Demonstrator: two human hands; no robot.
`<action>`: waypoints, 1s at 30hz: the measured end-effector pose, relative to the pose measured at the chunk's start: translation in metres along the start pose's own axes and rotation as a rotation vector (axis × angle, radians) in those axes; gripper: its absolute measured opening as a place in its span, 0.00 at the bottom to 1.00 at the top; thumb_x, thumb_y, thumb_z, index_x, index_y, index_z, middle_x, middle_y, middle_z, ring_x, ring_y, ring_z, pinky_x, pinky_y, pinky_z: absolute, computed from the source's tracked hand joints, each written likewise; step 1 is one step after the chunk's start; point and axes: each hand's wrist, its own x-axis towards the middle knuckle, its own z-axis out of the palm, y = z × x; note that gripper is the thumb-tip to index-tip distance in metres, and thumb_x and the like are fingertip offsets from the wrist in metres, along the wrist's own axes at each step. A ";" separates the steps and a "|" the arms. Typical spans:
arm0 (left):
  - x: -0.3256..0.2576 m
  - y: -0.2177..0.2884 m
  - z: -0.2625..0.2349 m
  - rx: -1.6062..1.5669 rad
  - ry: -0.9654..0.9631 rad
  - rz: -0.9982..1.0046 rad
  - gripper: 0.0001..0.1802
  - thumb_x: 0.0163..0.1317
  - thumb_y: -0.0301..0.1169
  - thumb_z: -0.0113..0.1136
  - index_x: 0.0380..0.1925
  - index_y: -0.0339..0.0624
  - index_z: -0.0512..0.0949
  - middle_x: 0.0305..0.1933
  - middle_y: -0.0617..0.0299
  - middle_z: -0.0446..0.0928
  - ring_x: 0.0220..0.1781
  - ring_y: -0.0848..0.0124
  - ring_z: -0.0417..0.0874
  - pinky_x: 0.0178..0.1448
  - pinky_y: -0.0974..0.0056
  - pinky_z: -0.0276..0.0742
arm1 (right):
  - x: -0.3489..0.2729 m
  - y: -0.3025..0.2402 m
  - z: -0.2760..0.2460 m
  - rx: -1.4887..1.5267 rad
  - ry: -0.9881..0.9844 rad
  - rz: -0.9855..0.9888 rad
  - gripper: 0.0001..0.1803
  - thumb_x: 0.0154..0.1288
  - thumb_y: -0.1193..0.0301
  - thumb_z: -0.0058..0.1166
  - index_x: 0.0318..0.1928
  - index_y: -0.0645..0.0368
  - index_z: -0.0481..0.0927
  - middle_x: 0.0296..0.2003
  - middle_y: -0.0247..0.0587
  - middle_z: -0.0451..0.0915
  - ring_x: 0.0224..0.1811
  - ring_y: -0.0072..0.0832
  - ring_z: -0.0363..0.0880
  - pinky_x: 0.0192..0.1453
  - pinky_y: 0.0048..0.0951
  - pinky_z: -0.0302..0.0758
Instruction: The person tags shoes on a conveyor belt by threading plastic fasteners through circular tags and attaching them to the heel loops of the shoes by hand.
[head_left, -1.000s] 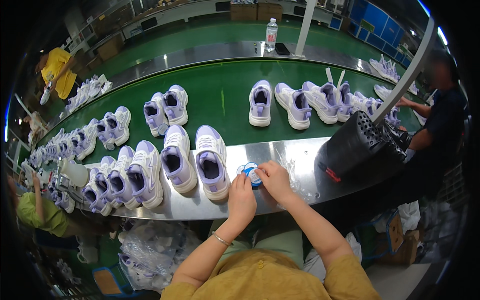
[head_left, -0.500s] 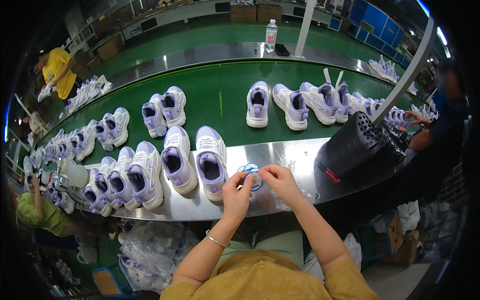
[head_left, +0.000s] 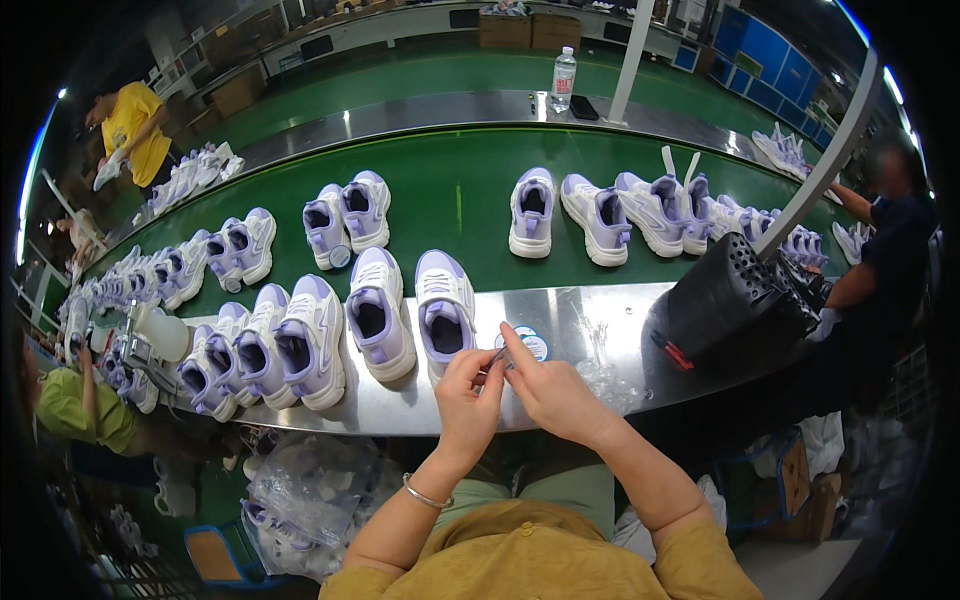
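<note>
Both hands meet over the metal ledge, just right of a white-and-purple sneaker [head_left: 446, 305]. A small round tag [head_left: 500, 354] is pinched by my left hand [head_left: 468, 398], seen nearly edge-on. My right hand [head_left: 556, 396] is closed at the same tag, thumb and fingers touching it, with the index finger stretched past it. Beyond my right fingers, more round blue-and-white tags [head_left: 535, 344] lie on the metal. Another sneaker [head_left: 380, 315] stands to the left. On the green belt, a pair of sneakers [head_left: 325, 228] has a round tag [head_left: 340, 257] at one heel.
Several sneakers [head_left: 310, 345] line the ledge at left. Clear plastic [head_left: 608, 385] lies right of my hands, before a black perforated bin [head_left: 705, 300]. More sneakers [head_left: 595, 220] stand on the green belt [head_left: 440, 200]. A co-worker in dark clothes [head_left: 885, 240] is at the right.
The tag between my fingers has turned from face-on to nearly edge-on. My hands have come slightly nearer to me, and the view has shifted a little.
</note>
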 end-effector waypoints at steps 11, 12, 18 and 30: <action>-0.001 0.006 -0.021 0.062 -0.014 0.074 0.05 0.57 0.18 0.59 0.35 0.32 0.79 0.34 0.56 0.77 0.29 0.71 0.78 0.32 0.70 0.75 | 0.010 -0.004 0.002 0.288 -0.124 0.108 0.32 0.66 0.73 0.43 0.69 0.60 0.52 0.24 0.51 0.75 0.28 0.44 0.75 0.37 0.37 0.70; -0.001 0.006 -0.022 0.065 -0.005 0.085 0.06 0.57 0.18 0.59 0.35 0.32 0.79 0.34 0.56 0.77 0.29 0.71 0.78 0.32 0.70 0.75 | 0.011 -0.004 0.002 0.318 -0.133 0.121 0.32 0.66 0.73 0.43 0.69 0.60 0.52 0.23 0.49 0.74 0.27 0.41 0.75 0.37 0.35 0.70; -0.003 0.010 -0.029 0.077 -0.004 0.055 0.06 0.57 0.19 0.59 0.35 0.32 0.79 0.34 0.56 0.77 0.29 0.71 0.78 0.32 0.71 0.75 | 0.014 -0.005 0.004 0.315 -0.158 0.109 0.31 0.66 0.73 0.43 0.69 0.62 0.53 0.23 0.47 0.74 0.27 0.38 0.74 0.37 0.34 0.70; -0.005 0.012 -0.034 0.096 0.017 0.082 0.06 0.57 0.19 0.59 0.35 0.31 0.79 0.34 0.57 0.77 0.28 0.72 0.78 0.32 0.71 0.75 | 0.014 -0.021 0.001 0.300 -0.209 0.111 0.33 0.65 0.73 0.43 0.69 0.64 0.50 0.22 0.51 0.74 0.27 0.45 0.75 0.36 0.39 0.69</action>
